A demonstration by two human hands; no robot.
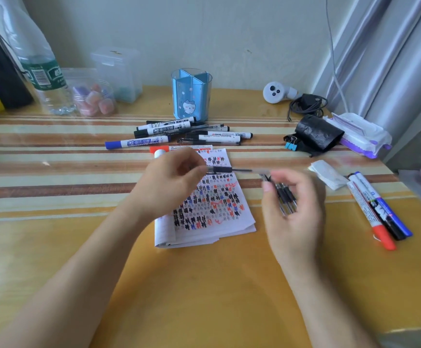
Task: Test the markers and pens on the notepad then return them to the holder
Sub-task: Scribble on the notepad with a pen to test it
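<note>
Pinching a slim black pen (pixel 232 169) level over the scribbled white paper notepad (pixel 209 209), the left hand (pixel 171 180) faces the right hand (pixel 294 207), curled round several black pens (pixel 286 197), with the blue plastic holder (pixel 191 95) behind.

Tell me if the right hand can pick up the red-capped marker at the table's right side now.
Probably not: nothing blocks the red-capped marker, but the right hand is full, gripping several pens.
</note>
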